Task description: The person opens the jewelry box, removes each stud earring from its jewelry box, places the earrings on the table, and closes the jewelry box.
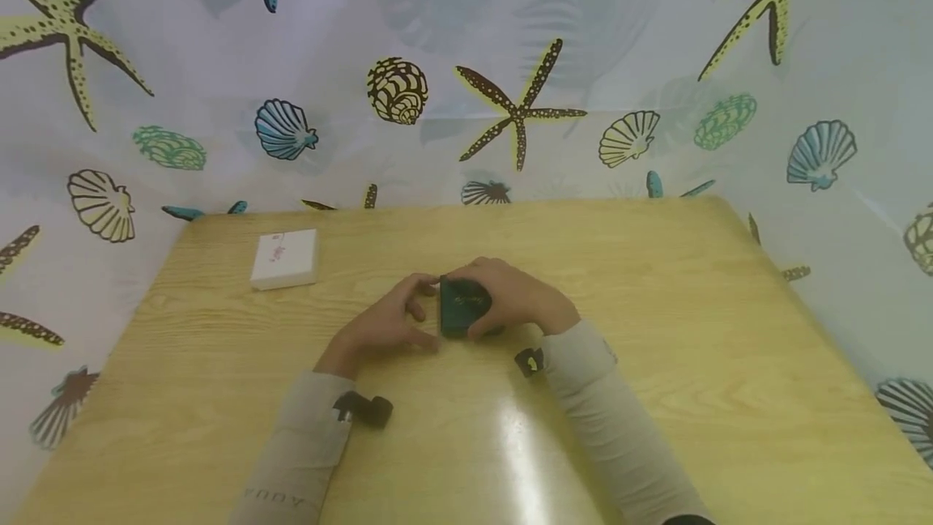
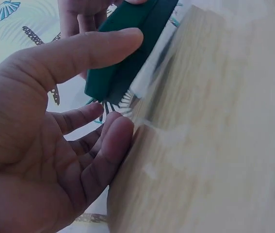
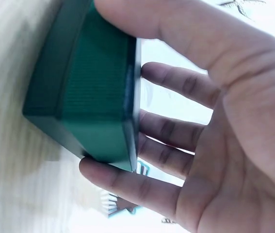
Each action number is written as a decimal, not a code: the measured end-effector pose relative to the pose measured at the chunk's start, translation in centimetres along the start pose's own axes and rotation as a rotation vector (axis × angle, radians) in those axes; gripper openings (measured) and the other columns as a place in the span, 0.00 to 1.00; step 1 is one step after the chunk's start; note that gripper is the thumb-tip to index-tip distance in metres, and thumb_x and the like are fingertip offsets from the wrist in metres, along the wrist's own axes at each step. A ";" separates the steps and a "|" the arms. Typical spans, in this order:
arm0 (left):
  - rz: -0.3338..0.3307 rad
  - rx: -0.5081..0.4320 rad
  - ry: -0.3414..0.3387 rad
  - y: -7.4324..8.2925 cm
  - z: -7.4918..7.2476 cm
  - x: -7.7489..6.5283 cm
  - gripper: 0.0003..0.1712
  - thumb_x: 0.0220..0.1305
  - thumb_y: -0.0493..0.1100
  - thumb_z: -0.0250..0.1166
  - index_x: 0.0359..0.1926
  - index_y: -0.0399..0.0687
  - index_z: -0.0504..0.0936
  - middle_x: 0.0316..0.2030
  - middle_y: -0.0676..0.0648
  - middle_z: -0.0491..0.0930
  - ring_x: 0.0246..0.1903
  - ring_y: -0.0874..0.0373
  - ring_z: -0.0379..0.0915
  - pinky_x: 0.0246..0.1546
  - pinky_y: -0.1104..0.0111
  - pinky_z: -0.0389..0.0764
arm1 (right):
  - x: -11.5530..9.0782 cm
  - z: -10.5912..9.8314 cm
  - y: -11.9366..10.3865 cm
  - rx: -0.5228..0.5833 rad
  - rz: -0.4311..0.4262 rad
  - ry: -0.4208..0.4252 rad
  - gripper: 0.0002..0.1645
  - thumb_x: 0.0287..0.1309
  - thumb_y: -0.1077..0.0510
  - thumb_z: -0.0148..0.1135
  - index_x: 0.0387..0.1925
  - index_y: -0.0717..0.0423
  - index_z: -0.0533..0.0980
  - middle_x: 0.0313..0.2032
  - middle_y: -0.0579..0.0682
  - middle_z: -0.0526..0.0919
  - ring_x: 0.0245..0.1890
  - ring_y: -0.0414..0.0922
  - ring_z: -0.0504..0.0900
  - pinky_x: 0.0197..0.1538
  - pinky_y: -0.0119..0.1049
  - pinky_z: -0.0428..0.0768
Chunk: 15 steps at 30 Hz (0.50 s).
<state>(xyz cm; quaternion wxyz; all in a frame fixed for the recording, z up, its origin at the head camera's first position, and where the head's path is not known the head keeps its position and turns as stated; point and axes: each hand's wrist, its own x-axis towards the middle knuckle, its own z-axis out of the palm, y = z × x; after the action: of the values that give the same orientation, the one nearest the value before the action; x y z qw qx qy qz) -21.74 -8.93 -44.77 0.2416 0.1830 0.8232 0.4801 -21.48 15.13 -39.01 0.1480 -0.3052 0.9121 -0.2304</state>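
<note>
A small dark green box (image 1: 457,313) with faint gold lettering on top sits near the middle of the table. My right hand (image 1: 513,294) grips it from the right, thumb at the near side and fingers round the far side. In the right wrist view the box (image 3: 98,92) shows a ribbed green band above a darker base. At the left side of the box is my left hand (image 1: 386,321), fingers spread and loosely bent, index fingertip right at the far corner. Its thumb overlaps the box (image 2: 122,19) in the left wrist view.
A white box (image 1: 287,256) with red print lies at the back left of the wooden table (image 1: 656,290). Behind and beside the table hangs a white cloth (image 1: 452,23) with shells and starfish. Small dark wrist devices are strapped over both sleeves.
</note>
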 end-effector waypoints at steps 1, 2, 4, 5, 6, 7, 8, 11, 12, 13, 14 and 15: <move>-0.005 -0.005 -0.003 0.0 0.0 0.1 0.57 0.47 0.45 0.80 0.74 0.56 0.56 0.69 0.44 0.63 0.55 0.46 0.67 0.38 0.63 0.83 | -0.2 -0.2 0.2 0.002 0.005 0.006 0.51 0.44 0.52 0.81 0.70 0.52 0.68 0.61 0.56 0.75 0.60 0.52 0.73 0.66 0.50 0.73; -0.009 -0.004 -0.005 0.1 0.1 0.1 0.56 0.48 0.45 0.80 0.74 0.56 0.57 0.68 0.43 0.63 0.56 0.46 0.68 0.38 0.63 0.83 | -0.4 -0.4 0.4 0.005 0.009 0.012 0.51 0.44 0.52 0.80 0.70 0.52 0.68 0.62 0.56 0.74 0.61 0.52 0.73 0.66 0.50 0.73; -0.010 -0.011 -0.011 0.3 0.0 0.0 0.54 0.50 0.44 0.78 0.74 0.54 0.57 0.68 0.42 0.64 0.56 0.46 0.68 0.38 0.63 0.83 | -0.7 -0.8 0.6 0.004 0.013 0.019 0.51 0.45 0.52 0.80 0.70 0.52 0.67 0.62 0.56 0.74 0.61 0.52 0.73 0.66 0.50 0.73; -0.011 -0.015 -0.011 0.5 0.0 -0.1 0.54 0.51 0.44 0.78 0.74 0.54 0.57 0.68 0.42 0.64 0.55 0.46 0.69 0.38 0.63 0.83 | -0.9 -1.1 0.7 0.006 0.015 0.022 0.51 0.45 0.52 0.80 0.70 0.51 0.67 0.62 0.56 0.74 0.61 0.52 0.73 0.66 0.50 0.73; -0.011 -0.013 -0.005 0.7 -0.1 -0.2 0.53 0.51 0.43 0.78 0.74 0.53 0.57 0.68 0.42 0.64 0.54 0.46 0.70 0.37 0.63 0.83 | -1.0 -1.4 0.7 0.009 0.016 0.024 0.51 0.45 0.52 0.80 0.70 0.52 0.67 0.62 0.56 0.74 0.61 0.52 0.73 0.66 0.51 0.73; -0.008 -0.019 -0.001 0.8 -0.3 -0.3 0.52 0.53 0.43 0.77 0.74 0.52 0.58 0.68 0.42 0.64 0.53 0.47 0.70 0.36 0.63 0.83 | -1.1 -1.8 0.8 0.012 0.019 0.026 0.51 0.44 0.52 0.80 0.70 0.52 0.67 0.63 0.56 0.74 0.61 0.53 0.72 0.66 0.51 0.73; -0.004 -0.023 0.002 1.0 -0.5 -0.5 0.51 0.54 0.42 0.76 0.74 0.51 0.58 0.68 0.42 0.64 0.53 0.47 0.71 0.35 0.63 0.83 | -1.3 -2.1 0.8 0.015 0.023 0.028 0.51 0.44 0.52 0.80 0.70 0.52 0.67 0.63 0.57 0.73 0.61 0.53 0.72 0.66 0.52 0.73; 0.004 -0.025 0.016 1.3 -1.3 -0.9 0.48 0.56 0.42 0.74 0.74 0.49 0.58 0.68 0.41 0.64 0.53 0.46 0.71 0.33 0.63 0.82 | -1.7 -3.1 1.4 0.008 0.044 0.038 0.51 0.45 0.52 0.80 0.70 0.51 0.67 0.64 0.57 0.72 0.62 0.54 0.71 0.67 0.53 0.72; 0.004 -0.020 0.023 1.4 -1.6 -1.0 0.48 0.57 0.42 0.74 0.74 0.49 0.59 0.68 0.41 0.63 0.54 0.45 0.70 0.33 0.63 0.82 | -1.9 -3.4 1.7 0.007 0.051 0.042 0.51 0.45 0.52 0.80 0.71 0.51 0.67 0.65 0.57 0.71 0.62 0.54 0.71 0.67 0.53 0.71; 0.001 -0.012 0.031 1.4 -2.1 -1.1 0.47 0.57 0.42 0.74 0.73 0.49 0.59 0.69 0.42 0.64 0.54 0.45 0.70 0.34 0.63 0.82 | -2.1 -3.7 2.0 0.006 0.058 0.047 0.51 0.45 0.52 0.80 0.71 0.51 0.66 0.66 0.57 0.71 0.63 0.54 0.70 0.67 0.54 0.71; -0.001 0.001 0.040 1.5 -2.6 -1.3 0.46 0.58 0.42 0.73 0.73 0.49 0.59 0.69 0.42 0.64 0.55 0.44 0.70 0.34 0.63 0.82 | -2.2 -4.0 2.3 0.003 0.064 0.050 0.51 0.45 0.52 0.80 0.71 0.51 0.66 0.66 0.58 0.70 0.63 0.55 0.70 0.67 0.54 0.71; 0.003 0.016 0.049 1.4 -3.3 -1.4 0.46 0.58 0.42 0.73 0.73 0.49 0.59 0.69 0.41 0.64 0.56 0.43 0.69 0.35 0.63 0.82 | -2.4 -4.2 2.6 0.001 0.070 0.054 0.51 0.45 0.52 0.80 0.71 0.51 0.66 0.67 0.58 0.69 0.64 0.55 0.70 0.67 0.54 0.71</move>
<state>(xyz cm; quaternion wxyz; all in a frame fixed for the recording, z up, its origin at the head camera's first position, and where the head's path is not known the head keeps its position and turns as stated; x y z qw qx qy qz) -22.39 -11.30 -41.81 0.2189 0.1743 0.8324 0.4784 -22.65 19.81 -36.47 0.1316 -0.2665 0.9258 -0.2338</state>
